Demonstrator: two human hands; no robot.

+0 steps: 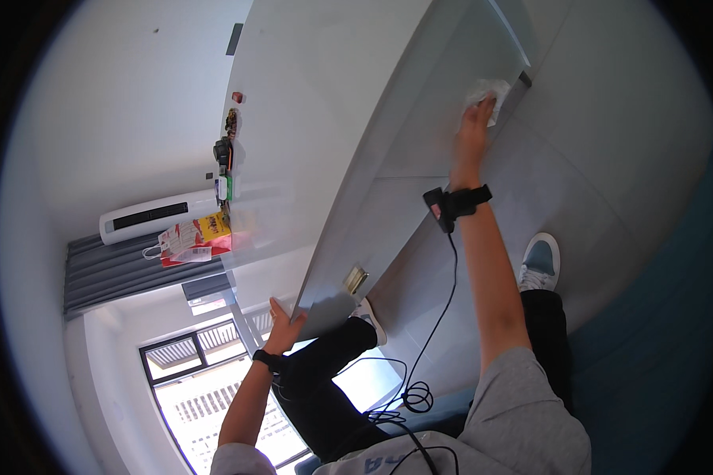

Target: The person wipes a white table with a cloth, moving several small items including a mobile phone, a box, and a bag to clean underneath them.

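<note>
A long white cabinet [293,158] with a glossy top and a pale front runs diagonally through the view. My right hand [474,131] is stretched out to the far end of the cabinet front. Under its fingers a crumpled white tissue or thin cloth [495,93] is pressed against the lower part of that front. At the near end, my left hand [284,326] rests at the corner of the top, thumb and fingers apart. Both wrists wear black straps, and a cable hangs from the right one.
Small items, a dark camera-like object [223,152] and a red-and-yellow paper bag [202,237] line the cabinet's back edge. A small metallic rectangular piece [356,279] shows on the front. Loops of black cable [416,396] lie by my legs. A bright window [214,380] stands beyond.
</note>
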